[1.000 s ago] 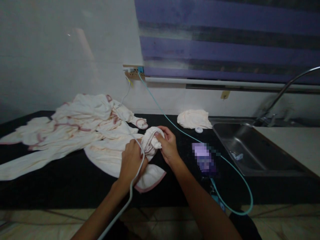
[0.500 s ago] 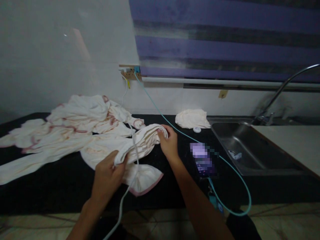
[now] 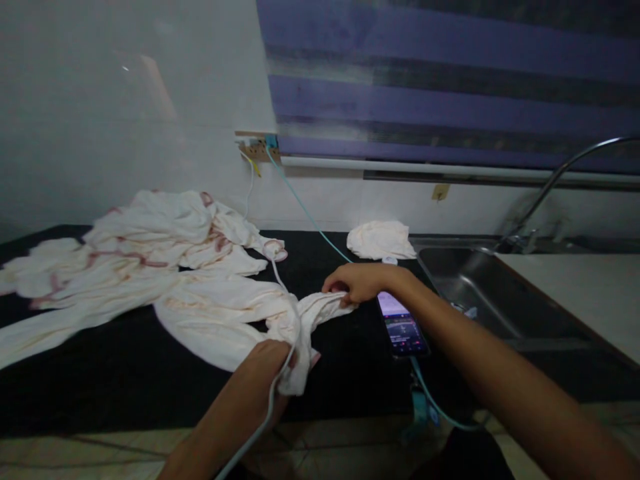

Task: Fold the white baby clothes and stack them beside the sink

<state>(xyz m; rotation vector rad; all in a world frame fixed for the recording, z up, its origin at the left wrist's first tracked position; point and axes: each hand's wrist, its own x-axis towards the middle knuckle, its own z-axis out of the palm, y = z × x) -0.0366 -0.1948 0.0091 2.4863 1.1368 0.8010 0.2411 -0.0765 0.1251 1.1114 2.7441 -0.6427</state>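
Note:
A white garment with pink trim (image 3: 215, 313) lies spread on the black counter (image 3: 350, 373). My right hand (image 3: 367, 283) is closed on its right end, pinching the bunched fabric just above the counter. Nearer to me, my left hand (image 3: 267, 367) grips the same garment along its front edge; its fingertips are partly hidden by the cloth. Across the fabric and over my left hand runs a white cable (image 3: 299, 320). Behind and to the left is a heap of similar white cloth with pink edging (image 3: 155, 223).
A lit phone (image 3: 403, 327) on a teal cable (image 3: 433, 390) lies beside my right forearm. Behind it are a folded white cloth (image 3: 380, 240) and a small white disc (image 3: 389, 260). At right stands a metal sink (image 3: 480, 293) with a curved tap (image 3: 550, 177). Sockets (image 3: 257, 145) sit on the wall.
My right hand has moved right and turned over, pulling the garment's end toward the phone. My left hand has shifted right and nearer to me, and the gathered fabric has stretched out lower.

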